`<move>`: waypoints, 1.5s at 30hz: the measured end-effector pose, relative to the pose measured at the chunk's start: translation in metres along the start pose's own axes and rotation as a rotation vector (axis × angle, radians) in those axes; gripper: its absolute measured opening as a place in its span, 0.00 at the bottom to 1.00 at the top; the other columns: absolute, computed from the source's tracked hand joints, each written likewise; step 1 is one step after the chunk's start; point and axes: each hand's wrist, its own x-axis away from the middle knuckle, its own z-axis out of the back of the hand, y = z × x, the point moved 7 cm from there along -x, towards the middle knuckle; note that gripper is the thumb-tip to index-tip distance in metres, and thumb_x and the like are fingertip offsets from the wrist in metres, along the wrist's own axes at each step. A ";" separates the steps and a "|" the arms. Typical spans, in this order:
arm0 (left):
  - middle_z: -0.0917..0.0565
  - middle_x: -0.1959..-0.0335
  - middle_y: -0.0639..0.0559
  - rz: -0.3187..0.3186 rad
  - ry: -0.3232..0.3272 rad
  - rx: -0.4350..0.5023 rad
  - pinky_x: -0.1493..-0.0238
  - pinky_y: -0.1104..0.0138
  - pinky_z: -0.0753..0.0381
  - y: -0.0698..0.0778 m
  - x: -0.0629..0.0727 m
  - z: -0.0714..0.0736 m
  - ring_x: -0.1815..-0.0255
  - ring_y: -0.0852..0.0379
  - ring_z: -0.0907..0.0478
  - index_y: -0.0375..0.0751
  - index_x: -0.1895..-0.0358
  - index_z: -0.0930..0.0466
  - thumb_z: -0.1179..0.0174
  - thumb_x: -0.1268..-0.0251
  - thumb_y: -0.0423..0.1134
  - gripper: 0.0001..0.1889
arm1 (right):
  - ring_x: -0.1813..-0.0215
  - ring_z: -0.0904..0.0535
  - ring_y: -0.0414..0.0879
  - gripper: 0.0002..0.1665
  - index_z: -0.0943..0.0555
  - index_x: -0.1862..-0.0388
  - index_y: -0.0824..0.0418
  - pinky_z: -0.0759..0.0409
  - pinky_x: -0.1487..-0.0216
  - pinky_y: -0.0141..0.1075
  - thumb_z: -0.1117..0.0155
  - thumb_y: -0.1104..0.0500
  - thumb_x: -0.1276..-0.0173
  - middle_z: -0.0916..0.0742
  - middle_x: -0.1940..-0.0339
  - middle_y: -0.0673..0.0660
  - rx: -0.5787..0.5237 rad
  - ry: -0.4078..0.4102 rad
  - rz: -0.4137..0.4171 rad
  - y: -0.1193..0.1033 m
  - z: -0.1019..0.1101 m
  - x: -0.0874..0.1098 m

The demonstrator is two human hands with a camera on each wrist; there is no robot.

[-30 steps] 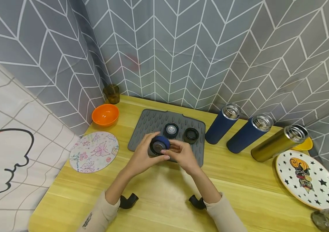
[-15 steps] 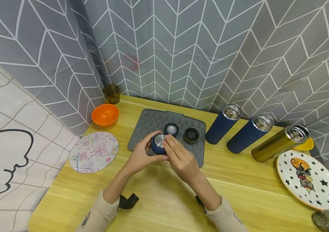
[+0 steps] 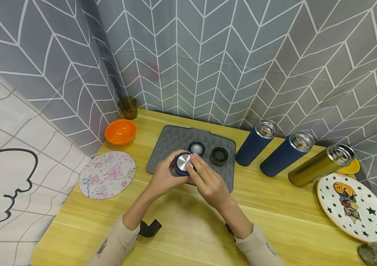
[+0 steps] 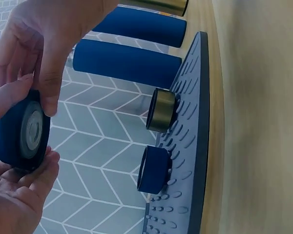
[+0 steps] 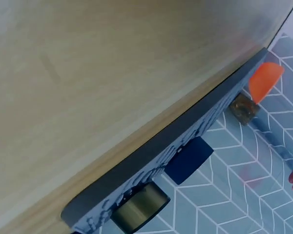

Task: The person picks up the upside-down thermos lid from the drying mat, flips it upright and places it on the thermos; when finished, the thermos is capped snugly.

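Note:
A dark blue bottle lid (image 3: 183, 162) with a brushed-metal top is held above the grey mat, its metal face turned up toward the head view. My left hand (image 3: 164, 174) grips it round the side. My right hand (image 3: 210, 184) pinches its right edge, fingertips lying on the metal top. The left wrist view shows the inner side of the lid (image 4: 33, 130) with a pale round centre. On the mat rest another blue lid (image 3: 196, 148), inner side up, and a gold-brown lid (image 3: 219, 156) to its right.
The ribbed grey drying mat (image 3: 175, 138) lies on the wooden table. Two blue bottles (image 3: 253, 144) (image 3: 283, 157) and a gold bottle (image 3: 316, 168) stand uncapped at right, beside a star-patterned plate (image 3: 354, 207). An orange bowl (image 3: 120, 132), a brown cup (image 3: 128, 108) and a butterfly placemat (image 3: 108, 173) are at left.
The lid has turned from showing its dark inner side to showing its metal top. My right fingers have moved over onto that top. Over the last half second the hands have hardly shifted.

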 end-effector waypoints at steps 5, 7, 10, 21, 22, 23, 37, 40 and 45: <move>0.20 0.41 0.39 0.001 0.032 0.002 0.46 0.48 0.19 0.006 -0.019 -0.003 0.45 0.45 0.20 0.38 0.33 0.30 0.22 0.53 0.33 0.39 | 0.36 0.25 0.65 0.32 0.28 0.34 0.71 0.20 0.43 0.49 0.30 0.64 0.36 0.28 0.33 0.76 0.000 0.040 -0.368 0.038 0.013 0.011; 0.20 0.41 0.42 0.011 0.032 -0.007 0.47 0.50 0.19 0.012 -0.032 -0.005 0.45 0.46 0.20 0.39 0.33 0.30 0.22 0.52 0.36 0.40 | 0.33 0.29 0.65 0.40 0.31 0.33 0.73 0.24 0.39 0.51 0.25 0.65 0.42 0.30 0.33 0.76 0.037 0.137 -0.541 0.059 0.026 0.018; 0.22 0.40 0.43 0.009 0.022 -0.010 0.46 0.52 0.19 0.024 -0.053 -0.013 0.44 0.45 0.20 0.42 0.32 0.31 0.22 0.51 0.38 0.40 | 0.30 0.35 0.61 0.46 0.35 0.31 0.73 0.30 0.34 0.51 0.22 0.63 0.44 0.32 0.31 0.72 0.062 0.303 -0.779 0.088 0.045 0.033; 0.23 0.40 0.42 -0.087 -0.060 -0.017 0.44 0.60 0.20 0.053 -0.120 -0.052 0.43 0.48 0.21 0.38 0.32 0.32 0.24 0.48 0.38 0.39 | 0.21 0.44 0.50 0.61 0.50 0.21 0.59 0.44 0.22 0.45 0.22 0.49 0.43 0.39 0.23 0.60 -0.122 0.344 -1.422 0.178 0.037 0.083; 0.23 0.39 0.43 -0.090 -0.067 -0.023 0.44 0.61 0.20 0.055 -0.123 -0.055 0.43 0.49 0.22 0.39 0.32 0.32 0.25 0.47 0.38 0.39 | 0.22 0.41 0.52 0.60 0.50 0.21 0.59 0.42 0.23 0.46 0.22 0.50 0.43 0.37 0.23 0.60 -0.153 0.321 -1.446 0.184 0.034 0.086; 0.23 0.39 0.42 -0.094 -0.076 -0.022 0.44 0.62 0.20 0.057 -0.126 -0.059 0.43 0.49 0.22 0.39 0.32 0.32 0.25 0.47 0.38 0.39 | 0.24 0.38 0.54 0.60 0.49 0.21 0.60 0.41 0.24 0.47 0.22 0.51 0.43 0.34 0.25 0.61 -0.175 0.303 -1.463 0.189 0.033 0.089; 0.21 0.40 0.44 -0.107 -0.168 0.007 0.47 0.70 0.21 0.084 -0.145 -0.118 0.43 0.53 0.20 0.41 0.31 0.33 0.24 0.47 0.41 0.40 | 0.41 0.24 0.57 0.46 0.39 0.32 0.64 0.27 0.40 0.50 0.24 0.57 0.43 0.22 0.39 0.64 -0.230 0.290 -1.444 0.164 0.048 0.104; 0.21 0.40 0.45 -0.113 -0.195 -0.010 0.47 0.71 0.21 0.088 -0.149 -0.136 0.43 0.54 0.21 0.42 0.31 0.33 0.25 0.47 0.43 0.40 | 0.40 0.23 0.59 0.45 0.39 0.32 0.64 0.26 0.40 0.51 0.25 0.58 0.42 0.22 0.38 0.66 -0.222 0.286 -1.419 0.163 0.048 0.104; 0.21 0.40 0.45 -0.125 -0.232 -0.054 0.48 0.73 0.22 0.086 -0.153 -0.161 0.44 0.54 0.20 0.42 0.29 0.35 0.26 0.45 0.44 0.40 | 0.36 0.25 0.62 0.45 0.42 0.28 0.64 0.27 0.37 0.54 0.28 0.59 0.39 0.24 0.35 0.68 -0.211 0.281 -1.376 0.162 0.048 0.104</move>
